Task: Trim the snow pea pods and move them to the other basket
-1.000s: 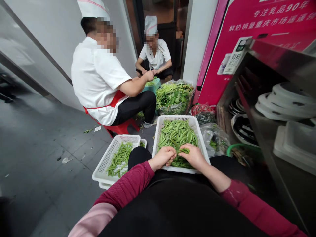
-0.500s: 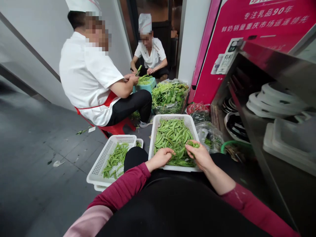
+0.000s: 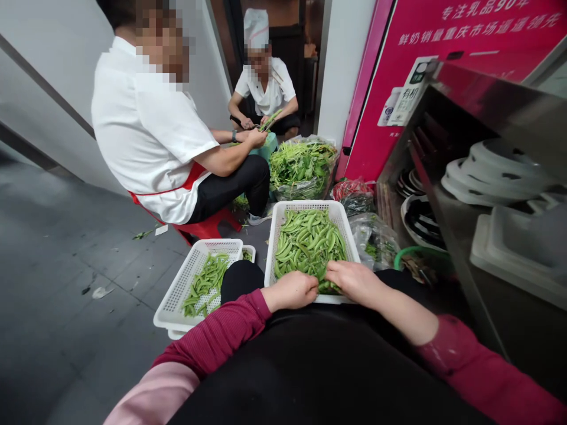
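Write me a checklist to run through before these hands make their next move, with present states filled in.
1. Left hand and right hand at the near end of the middle white basket: ok.
2. Pea pods inside that basket's rim: ok.
3. Grip on a single pod: cannot tell; the hands hide it.
4. Second white basket within reach: probably ok; it stands beside the left knee.
5. Floor free of debris: not ok; a pale scrap lies there.
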`<state>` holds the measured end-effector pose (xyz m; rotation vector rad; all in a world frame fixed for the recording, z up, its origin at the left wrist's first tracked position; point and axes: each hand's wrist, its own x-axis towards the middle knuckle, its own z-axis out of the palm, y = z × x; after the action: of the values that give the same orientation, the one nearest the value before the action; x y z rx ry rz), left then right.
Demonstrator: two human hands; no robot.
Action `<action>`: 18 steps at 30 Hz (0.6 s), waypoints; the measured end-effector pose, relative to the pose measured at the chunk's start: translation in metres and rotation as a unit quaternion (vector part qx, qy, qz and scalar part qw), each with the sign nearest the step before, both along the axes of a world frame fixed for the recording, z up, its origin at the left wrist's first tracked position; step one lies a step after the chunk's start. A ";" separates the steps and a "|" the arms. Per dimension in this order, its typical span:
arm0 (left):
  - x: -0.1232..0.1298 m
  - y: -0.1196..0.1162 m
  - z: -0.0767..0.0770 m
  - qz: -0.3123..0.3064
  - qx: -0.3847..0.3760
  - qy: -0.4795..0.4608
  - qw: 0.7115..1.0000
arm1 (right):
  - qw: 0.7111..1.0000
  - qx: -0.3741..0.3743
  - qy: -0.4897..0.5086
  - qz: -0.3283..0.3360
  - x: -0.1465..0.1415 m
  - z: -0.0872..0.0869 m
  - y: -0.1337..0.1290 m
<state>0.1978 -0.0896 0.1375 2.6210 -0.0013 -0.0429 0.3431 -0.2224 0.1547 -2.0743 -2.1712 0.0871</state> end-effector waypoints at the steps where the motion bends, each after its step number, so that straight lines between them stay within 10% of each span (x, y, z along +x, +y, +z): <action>1: 0.000 -0.001 -0.001 0.018 -0.003 -0.010 1.000 | 1.000 -0.026 0.014 -0.011 -0.001 -0.002 0.002; 5: -0.002 -0.002 -0.007 0.142 -0.114 -0.052 0.982 | 0.956 -0.010 0.260 -0.138 -0.015 -0.023 0.008; 11: -0.002 -0.009 -0.012 0.252 -0.487 0.016 0.836 | 0.684 0.035 0.695 -0.218 -0.047 -0.054 0.011; 15: -0.004 -0.011 -0.025 0.250 -0.503 0.122 0.818 | 0.549 0.264 0.715 -0.342 -0.011 -0.058 0.025; 17: -0.005 -0.010 -0.030 0.268 -0.496 0.147 0.813 | 0.576 0.322 0.643 -0.388 0.020 -0.060 0.032; 18: -0.005 -0.009 -0.031 0.281 -0.509 0.146 0.800 | 0.638 0.316 0.586 -0.387 0.034 -0.062 0.036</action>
<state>0.1931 -0.0985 0.1068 1.4237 0.6699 -0.1813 0.3768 -0.1866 0.0931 -1.5177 -0.3620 0.3738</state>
